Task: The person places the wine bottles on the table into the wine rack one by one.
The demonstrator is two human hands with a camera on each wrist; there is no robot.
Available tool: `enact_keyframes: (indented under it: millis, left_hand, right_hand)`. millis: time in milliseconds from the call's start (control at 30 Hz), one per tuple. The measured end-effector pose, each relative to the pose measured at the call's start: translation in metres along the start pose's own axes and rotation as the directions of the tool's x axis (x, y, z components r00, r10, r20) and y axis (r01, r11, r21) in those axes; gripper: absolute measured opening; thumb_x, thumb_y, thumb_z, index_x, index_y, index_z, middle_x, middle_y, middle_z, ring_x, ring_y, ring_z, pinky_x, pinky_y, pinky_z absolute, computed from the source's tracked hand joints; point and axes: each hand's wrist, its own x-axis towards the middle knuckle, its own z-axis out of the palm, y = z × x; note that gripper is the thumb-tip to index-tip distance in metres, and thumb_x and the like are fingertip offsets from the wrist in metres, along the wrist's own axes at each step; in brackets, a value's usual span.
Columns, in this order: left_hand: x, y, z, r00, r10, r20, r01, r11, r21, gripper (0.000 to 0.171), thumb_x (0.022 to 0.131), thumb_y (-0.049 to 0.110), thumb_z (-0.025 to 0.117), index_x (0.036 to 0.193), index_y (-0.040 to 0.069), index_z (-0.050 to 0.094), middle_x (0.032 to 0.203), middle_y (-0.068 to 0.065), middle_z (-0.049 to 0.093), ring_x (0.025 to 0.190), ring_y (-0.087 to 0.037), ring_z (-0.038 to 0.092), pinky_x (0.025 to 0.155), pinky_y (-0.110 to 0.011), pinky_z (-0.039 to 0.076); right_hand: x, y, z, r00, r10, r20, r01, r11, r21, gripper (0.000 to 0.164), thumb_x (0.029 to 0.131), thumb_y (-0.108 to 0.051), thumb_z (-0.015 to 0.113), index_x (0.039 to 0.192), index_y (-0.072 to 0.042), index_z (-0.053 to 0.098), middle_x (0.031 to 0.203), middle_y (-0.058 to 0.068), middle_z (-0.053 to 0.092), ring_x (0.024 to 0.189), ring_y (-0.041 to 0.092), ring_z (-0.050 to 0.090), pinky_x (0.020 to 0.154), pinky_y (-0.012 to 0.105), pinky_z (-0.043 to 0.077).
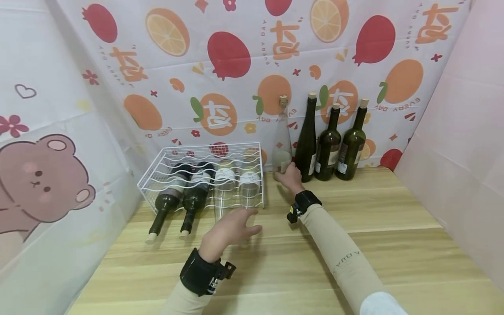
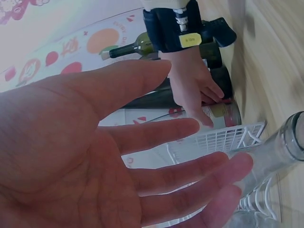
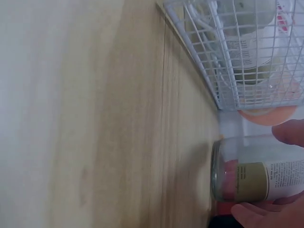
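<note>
My right hand (image 1: 290, 178) is around the lower body of a clear glass bottle (image 1: 281, 131) with a cork, upright at the back wall. In the right wrist view the thumb and fingers lie on opposite sides of this labelled bottle (image 3: 251, 178). My left hand (image 1: 230, 228) hovers palm inward in front of a white wire rack (image 1: 261, 175), fingers spread and nothing held. It partly hides the necks of two clear bottles (image 1: 223, 192) lying in the rack. Beside these lie two dark corked bottles (image 1: 167, 201), necks pointing toward me.
Right of the clear bottle, close beside my right hand, stand a tall dark green bottle (image 1: 307, 144) and two shorter green ones (image 1: 350, 148), all corked. A fruit-print cloth (image 1: 244, 100) hangs behind the wooden table (image 1: 275, 280).
</note>
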Motion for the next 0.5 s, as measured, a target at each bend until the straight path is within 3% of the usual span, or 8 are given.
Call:
enact_keyframes:
  millis: [133, 267, 367, 500]
  left_hand:
    - [0.001, -0.001, -0.004, 1.0, 0.002, -0.002, -0.002, 1.0, -0.018, 0.052, 0.097, 0.029, 0.071, 0.141, 0.004, 0.059, 0.143, -0.017, 0.063, 0.135, -0.038, 0.057, 0.114, -0.053, 0.044]
    - [0.001, -0.004, -0.008, 1.0, -0.002, -0.006, 0.002, 0.999, -0.034, 0.052, 0.098, 0.029, 0.07, 0.142, 0.003, 0.059, 0.144, -0.017, 0.062, 0.137, -0.039, 0.055, 0.115, -0.053, 0.043]
    - [-0.001, -0.007, -0.012, 1.0, -0.024, -0.011, 0.024, 0.999, -0.04, 0.053, 0.097, 0.03, 0.07, 0.142, 0.005, 0.058, 0.146, -0.017, 0.061, 0.138, -0.039, 0.054, 0.116, -0.054, 0.042]
    - [-0.004, -0.011, -0.015, 0.999, -0.042, -0.017, 0.041, 0.997, -0.058, 0.053, 0.098, 0.031, 0.069, 0.143, 0.005, 0.057, 0.147, -0.017, 0.059, 0.14, -0.038, 0.053, 0.116, -0.055, 0.041]
  right_hand:
    - [0.008, -0.001, 0.005, 0.999, 0.029, -0.029, -0.028, 0.999, 0.018, 0.072, 0.088, -0.035, 0.075, 0.139, 0.004, 0.042, 0.135, 0.029, 0.057, 0.127, 0.048, 0.055, 0.108, 0.056, 0.046]
    - [0.016, -0.004, 0.013, 0.995, 0.088, -0.045, -0.086, 0.996, 0.036, 0.086, 0.086, -0.04, 0.081, 0.146, 0.002, 0.034, 0.137, 0.028, 0.056, 0.131, 0.046, 0.053, 0.109, 0.055, 0.046]
    - [0.02, -0.007, 0.021, 0.986, 0.145, -0.076, -0.14, 0.988, 0.062, 0.095, 0.083, -0.044, 0.084, 0.148, 0.0, 0.03, 0.137, 0.027, 0.056, 0.131, 0.046, 0.053, 0.109, 0.055, 0.047]
    - [0.025, -0.012, 0.03, 0.967, 0.205, -0.152, -0.191, 0.977, 0.099, 0.095, 0.08, -0.045, 0.086, 0.146, -0.002, 0.034, 0.138, 0.027, 0.057, 0.13, 0.046, 0.055, 0.107, 0.055, 0.048]
